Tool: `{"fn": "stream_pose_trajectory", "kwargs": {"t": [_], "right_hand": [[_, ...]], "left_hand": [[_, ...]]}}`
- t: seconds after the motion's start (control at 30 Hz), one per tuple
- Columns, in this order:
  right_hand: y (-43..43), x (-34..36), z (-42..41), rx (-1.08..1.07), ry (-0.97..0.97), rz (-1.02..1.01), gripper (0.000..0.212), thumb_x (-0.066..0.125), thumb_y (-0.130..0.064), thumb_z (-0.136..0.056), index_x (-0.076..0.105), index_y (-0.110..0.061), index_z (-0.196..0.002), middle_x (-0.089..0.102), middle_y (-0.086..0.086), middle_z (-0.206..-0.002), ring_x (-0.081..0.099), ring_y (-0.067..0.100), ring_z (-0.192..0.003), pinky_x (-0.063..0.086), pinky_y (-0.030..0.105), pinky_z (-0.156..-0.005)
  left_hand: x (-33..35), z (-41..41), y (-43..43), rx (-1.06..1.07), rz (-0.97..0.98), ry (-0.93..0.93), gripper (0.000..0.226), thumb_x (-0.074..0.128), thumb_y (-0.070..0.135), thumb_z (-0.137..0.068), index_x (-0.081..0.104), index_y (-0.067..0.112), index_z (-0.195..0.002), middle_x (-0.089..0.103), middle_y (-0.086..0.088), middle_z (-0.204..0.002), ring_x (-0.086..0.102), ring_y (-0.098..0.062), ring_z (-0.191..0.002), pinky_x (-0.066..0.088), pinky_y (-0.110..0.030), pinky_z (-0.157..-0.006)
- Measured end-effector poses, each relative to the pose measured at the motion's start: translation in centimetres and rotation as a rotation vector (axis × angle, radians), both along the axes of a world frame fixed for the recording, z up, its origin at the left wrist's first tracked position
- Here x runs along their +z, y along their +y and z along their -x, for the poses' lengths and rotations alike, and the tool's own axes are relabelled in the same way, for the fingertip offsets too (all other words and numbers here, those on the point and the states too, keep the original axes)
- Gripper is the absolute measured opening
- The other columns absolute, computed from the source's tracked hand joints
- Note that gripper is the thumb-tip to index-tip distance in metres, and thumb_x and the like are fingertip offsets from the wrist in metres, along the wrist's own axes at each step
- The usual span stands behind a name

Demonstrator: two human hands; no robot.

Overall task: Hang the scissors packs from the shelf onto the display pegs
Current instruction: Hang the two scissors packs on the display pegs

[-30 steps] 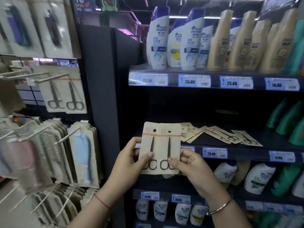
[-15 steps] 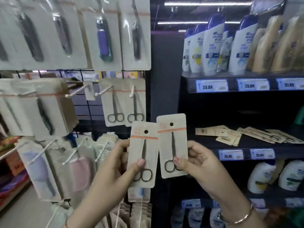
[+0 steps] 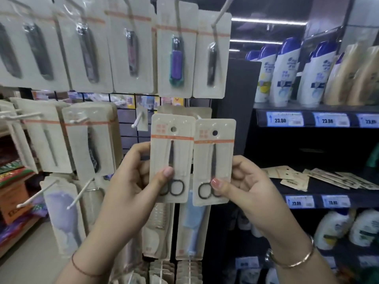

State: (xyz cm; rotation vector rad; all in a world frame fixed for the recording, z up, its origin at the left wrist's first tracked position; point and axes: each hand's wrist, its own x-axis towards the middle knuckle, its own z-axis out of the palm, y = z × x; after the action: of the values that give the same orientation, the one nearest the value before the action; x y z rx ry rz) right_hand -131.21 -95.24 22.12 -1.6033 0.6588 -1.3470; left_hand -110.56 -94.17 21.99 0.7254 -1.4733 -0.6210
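Note:
I hold two beige carded scissors packs upright, side by side, in front of the peg display. My left hand (image 3: 133, 181) grips the left scissors pack (image 3: 172, 152) with the thumb over the scissor handles. My right hand (image 3: 244, 187) grips the right scissors pack (image 3: 214, 158) the same way. Each card has an orange stripe and a round hang hole near its top. Directly behind them a hung pack hides its peg; a bare white peg (image 3: 138, 119) sticks out just left of them. Several more scissors packs (image 3: 320, 178) lie flat on the dark shelf (image 3: 328, 191) at the right.
Carded nail clippers (image 3: 176, 58) hang in a row above. Carded tools (image 3: 88, 140) and brushes (image 3: 63, 214) on white pegs fill the left of the wire rack. Shampoo bottles (image 3: 285, 72) stand on the upper right shelf, with blue price tags (image 3: 284, 119) below.
The view has swung left from the shelf toward the peg display. Both hands have lifted the two packs and slightly separated them, bringing them up in front of the pegs.

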Motion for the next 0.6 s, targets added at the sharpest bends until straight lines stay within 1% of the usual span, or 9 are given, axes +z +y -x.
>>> {"fn": "stream_pose_trajectory", "kwargs": {"t": [0.03, 0.1, 0.2, 0.3, 0.47, 0.6], "right_hand": [[-0.1, 0.2, -0.3, -0.011, 0.002, 0.005, 0.020, 0.070, -0.014, -0.071, 0.067, -0.018, -0.090, 0.076, -0.001, -0.082, 0.069, 0.007, -0.070, 0.056, 0.019, -0.068], [-0.2, 0.3, -0.7, -0.039, 0.009, 0.009, 0.021, 0.071, -0.016, -0.071, 0.066, -0.018, -0.091, 0.075, -0.001, -0.081, 0.068, 0.007, -0.066, 0.054, 0.019, -0.067], [-0.5, 0.3, -1.1, -0.074, 0.032, 0.011, 0.022, 0.072, -0.019, -0.071, 0.066, -0.020, -0.091, 0.076, -0.001, -0.084, 0.069, 0.008, -0.068, 0.055, 0.021, -0.070], [-0.6, 0.2, -1.3, -0.080, 0.025, 0.010, 0.022, 0.072, -0.020, -0.070, 0.066, -0.020, -0.091, 0.076, -0.002, -0.084, 0.069, 0.007, -0.069, 0.056, 0.020, -0.070], [-0.7, 0.3, -1.4, -0.074, 0.028, 0.012, 0.026, 0.071, -0.019, -0.070, 0.065, -0.017, -0.095, 0.076, -0.002, -0.084, 0.069, 0.007, -0.069, 0.055, 0.020, -0.070], [-0.9, 0.2, -1.4, -0.086, 0.034, 0.004, 0.027, 0.071, -0.017, -0.071, 0.064, -0.013, -0.097, 0.076, 0.001, -0.085, 0.068, 0.007, -0.068, 0.056, 0.019, -0.070]], "left_hand": [[0.1, -0.1, -0.1, 0.000, -0.003, -0.001, 0.024, 0.066, 0.035, -0.077, 0.058, 0.037, -0.100, 0.077, 0.000, -0.086, 0.068, -0.008, -0.071, 0.055, -0.021, -0.061], [0.3, -0.3, -0.5, 0.001, -0.010, 0.005, 0.024, 0.066, 0.027, -0.081, 0.056, 0.031, -0.103, 0.076, 0.003, -0.080, 0.066, -0.006, -0.065, 0.054, -0.019, -0.058], [0.3, -0.3, -0.8, -0.016, -0.016, 0.014, 0.023, 0.067, 0.020, -0.084, 0.054, 0.026, -0.103, 0.075, 0.004, -0.075, 0.063, -0.005, -0.060, 0.052, -0.018, -0.055], [0.4, -0.3, -0.7, -0.032, -0.019, 0.047, 0.025, 0.062, 0.020, -0.078, 0.054, 0.022, -0.101, 0.075, 0.005, -0.072, 0.062, -0.003, -0.056, 0.051, -0.016, -0.052], [0.1, -0.5, -1.0, -0.042, -0.020, 0.054, 0.026, 0.061, 0.020, -0.078, 0.055, 0.023, -0.103, 0.075, 0.004, -0.074, 0.065, -0.003, -0.060, 0.051, -0.015, -0.054], [-0.1, -0.7, -1.5, -0.038, -0.009, 0.046, 0.027, 0.068, 0.017, -0.083, 0.055, 0.024, -0.105, 0.075, 0.004, -0.073, 0.065, -0.004, -0.059, 0.051, -0.016, -0.055]]}}
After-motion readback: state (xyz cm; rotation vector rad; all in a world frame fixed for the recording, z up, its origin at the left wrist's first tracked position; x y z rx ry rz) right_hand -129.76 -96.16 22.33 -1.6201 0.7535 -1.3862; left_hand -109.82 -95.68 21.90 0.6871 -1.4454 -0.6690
